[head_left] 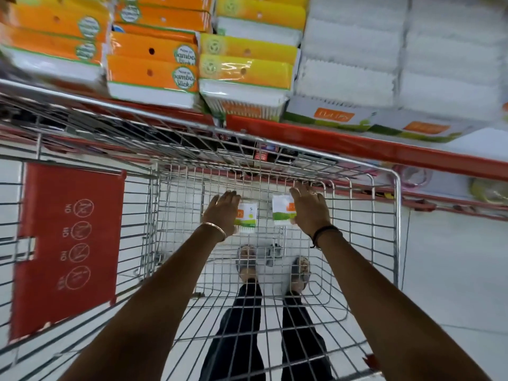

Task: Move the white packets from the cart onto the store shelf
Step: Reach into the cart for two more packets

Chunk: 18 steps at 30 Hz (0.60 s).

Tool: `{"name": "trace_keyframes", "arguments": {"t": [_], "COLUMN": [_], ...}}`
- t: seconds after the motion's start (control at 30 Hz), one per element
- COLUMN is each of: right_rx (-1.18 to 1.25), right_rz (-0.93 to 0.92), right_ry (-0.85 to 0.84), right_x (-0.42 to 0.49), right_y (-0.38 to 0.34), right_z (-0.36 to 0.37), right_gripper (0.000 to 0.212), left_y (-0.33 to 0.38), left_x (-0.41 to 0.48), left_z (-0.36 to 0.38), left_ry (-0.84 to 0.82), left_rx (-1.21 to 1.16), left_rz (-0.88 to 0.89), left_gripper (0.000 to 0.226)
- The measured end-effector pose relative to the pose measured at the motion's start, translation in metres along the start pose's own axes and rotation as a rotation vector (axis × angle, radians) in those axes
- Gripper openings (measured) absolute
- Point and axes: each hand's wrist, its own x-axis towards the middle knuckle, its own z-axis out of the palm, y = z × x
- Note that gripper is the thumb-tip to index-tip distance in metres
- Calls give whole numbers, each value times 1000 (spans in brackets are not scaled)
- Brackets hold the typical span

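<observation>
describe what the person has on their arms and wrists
Both forearms are bare, with no sleeves in view. The left hand has a thin gold-coloured bangle at its wrist. The right hand has a dark cord band at its wrist.

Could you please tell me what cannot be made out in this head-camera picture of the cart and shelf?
- Head view: whether the left hand and right hand actually grip the two white packets; the backs of the hands cover the fingers.
- Each packet's print: partly covered by the hand, too small.
- Goods on the lower shelf: screened by the cart wire and blurred.
- Top shelf stacks: cut off by the upper edge.
</observation>
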Motion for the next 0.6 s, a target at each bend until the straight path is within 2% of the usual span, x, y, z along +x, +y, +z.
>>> {"name": "trace_keyframes", "arguments": {"t": [0.1,0.2,0.27,0.37,0.47,0.6], "right_rx": [-23,35,77,156,200,286], "right_rz": [-30,-39,-44,-56,-88,-96], "right_ry": [33,41,66,73,73,119], "right_x": [-5,-18,-31,-52,-71,-100], "right_y": [-2,-2,-1,-3,-6,-8], "right_z": [-2,0,-2,-9,-31,-74], "right_gripper": [80,64,54,59,61,60], "left_y": [6,9,13,21,32,42], "left_x": [-6,-17,-29,-52,-75,-103], "left_z": [-6,-8,-14,-27,-45,-72], "left_ry": [26,33,30,61,162,280], "left_rx": [-22,-26,-14,-43,-116,-175], "left_rz": [-1,-18,-29,-60,-96,-115], "left_gripper": [84,67,65,64,67,54]}}
